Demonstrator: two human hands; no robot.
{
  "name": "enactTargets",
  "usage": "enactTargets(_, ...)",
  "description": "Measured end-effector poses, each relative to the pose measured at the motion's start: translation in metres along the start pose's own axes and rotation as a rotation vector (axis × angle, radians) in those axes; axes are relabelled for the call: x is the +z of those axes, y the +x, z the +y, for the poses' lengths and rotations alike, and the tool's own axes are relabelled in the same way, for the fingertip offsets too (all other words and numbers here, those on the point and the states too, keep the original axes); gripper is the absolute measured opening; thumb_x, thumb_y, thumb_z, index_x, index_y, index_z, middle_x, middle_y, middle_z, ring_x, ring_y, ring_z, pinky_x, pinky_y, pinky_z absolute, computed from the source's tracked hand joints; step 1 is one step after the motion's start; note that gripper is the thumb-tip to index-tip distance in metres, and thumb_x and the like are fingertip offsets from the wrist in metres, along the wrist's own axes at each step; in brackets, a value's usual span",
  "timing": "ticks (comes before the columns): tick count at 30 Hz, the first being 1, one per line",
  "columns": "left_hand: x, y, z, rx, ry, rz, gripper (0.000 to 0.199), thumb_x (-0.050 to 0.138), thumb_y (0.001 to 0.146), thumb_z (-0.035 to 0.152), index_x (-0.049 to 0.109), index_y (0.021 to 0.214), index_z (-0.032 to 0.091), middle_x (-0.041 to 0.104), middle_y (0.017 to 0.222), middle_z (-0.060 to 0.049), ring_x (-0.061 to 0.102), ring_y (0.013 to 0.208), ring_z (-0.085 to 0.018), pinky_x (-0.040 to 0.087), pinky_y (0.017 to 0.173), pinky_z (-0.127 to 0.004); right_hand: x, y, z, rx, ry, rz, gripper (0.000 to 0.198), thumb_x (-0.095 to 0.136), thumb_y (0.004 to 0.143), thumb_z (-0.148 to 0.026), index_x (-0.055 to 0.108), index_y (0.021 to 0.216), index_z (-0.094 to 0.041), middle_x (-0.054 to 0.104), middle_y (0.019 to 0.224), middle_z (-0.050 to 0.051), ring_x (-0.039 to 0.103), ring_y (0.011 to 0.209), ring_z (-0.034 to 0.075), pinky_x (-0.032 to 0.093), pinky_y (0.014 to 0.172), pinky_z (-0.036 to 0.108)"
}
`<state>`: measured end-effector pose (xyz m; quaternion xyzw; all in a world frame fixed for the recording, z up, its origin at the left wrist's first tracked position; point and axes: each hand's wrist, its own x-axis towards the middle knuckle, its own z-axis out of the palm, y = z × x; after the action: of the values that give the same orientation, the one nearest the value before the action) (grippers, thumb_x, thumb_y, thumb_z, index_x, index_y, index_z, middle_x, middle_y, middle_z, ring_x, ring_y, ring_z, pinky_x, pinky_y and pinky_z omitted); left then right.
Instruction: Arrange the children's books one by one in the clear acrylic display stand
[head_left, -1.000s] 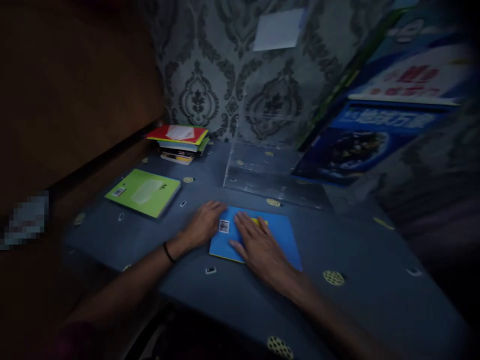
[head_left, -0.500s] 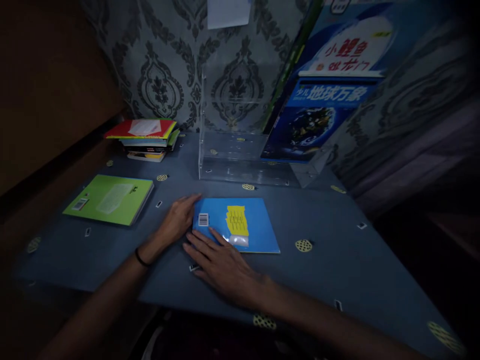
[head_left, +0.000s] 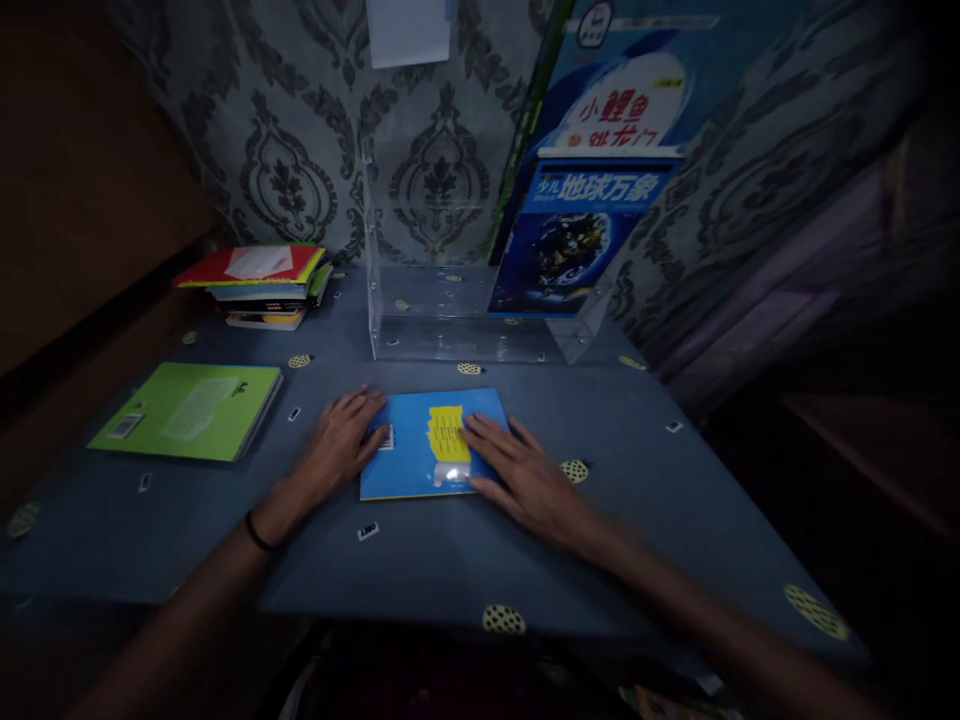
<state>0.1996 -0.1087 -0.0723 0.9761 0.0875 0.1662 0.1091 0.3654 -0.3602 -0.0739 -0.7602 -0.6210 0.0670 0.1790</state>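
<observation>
A thin blue book lies flat on the dark patterned tablecloth, its barcode and a yellow text patch facing up. On its left edge rests my left hand, fingers stretched out and partly covering the barcode. My right hand lies across the book's right side, fingers spread over the cover and touching the yellow patch. Neither hand is wrapped round anything. To the left, a green book lies flat with its back cover up.
A stack of several books, a red one on top, stands at the back left. Behind the blue book is a clear acrylic stand. It holds a blue earth-picture book and a taller book at its right. Patterned wallpaper rises behind.
My right hand has moved from the book's lower left to its right side. My left hand now overlaps the left edge and barcode. The camera view has shifted slightly right.
</observation>
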Motion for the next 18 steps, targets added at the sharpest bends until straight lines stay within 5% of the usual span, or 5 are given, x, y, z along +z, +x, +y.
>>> enactTargets(4, -0.007, -0.001, 0.024, 0.049, 0.167, -0.081, 0.046, 0.047, 0.1, 0.044, 0.057, 0.132, 0.012, 0.055, 0.145, -0.019, 0.04, 0.144, -0.036, 0.035, 0.113, -0.061, -0.009, 0.018, 0.03, 0.15, 0.061, -0.006, 0.06, 0.033, 0.103, -0.053, 0.041, 0.152, -0.019, 0.035, 0.161, 0.012, 0.027, 0.151, 0.028, 0.023, 0.123, 0.058)
enactTargets(11, -0.001, -0.007, 0.059, 0.23, 0.243, -0.235, 0.081, 0.052, 0.088, 0.071, 0.044, 0.146, 0.014, 0.047, 0.152, -0.022, 0.041, 0.143, -0.039, 0.038, 0.113, -0.059, 0.0, 0.031, 0.048, 0.134, 0.117, 0.137, 0.055, 0.037, 0.101, -0.051, 0.047, 0.149, -0.024, 0.044, 0.157, 0.011, 0.038, 0.146, 0.027, 0.029, 0.12, 0.057)
enactTargets(18, 0.002, -0.014, 0.072, 0.378, 0.453, -0.253, 0.055, 0.051, 0.1, 0.041, 0.044, 0.146, 0.012, 0.051, 0.147, -0.027, 0.05, 0.135, -0.044, 0.048, 0.102, -0.061, -0.004, 0.024, 0.038, 0.132, 0.177, 0.205, 0.058, 0.039, 0.1, -0.055, 0.057, 0.14, -0.017, 0.058, 0.143, 0.016, 0.051, 0.135, 0.031, 0.035, 0.116, 0.058)
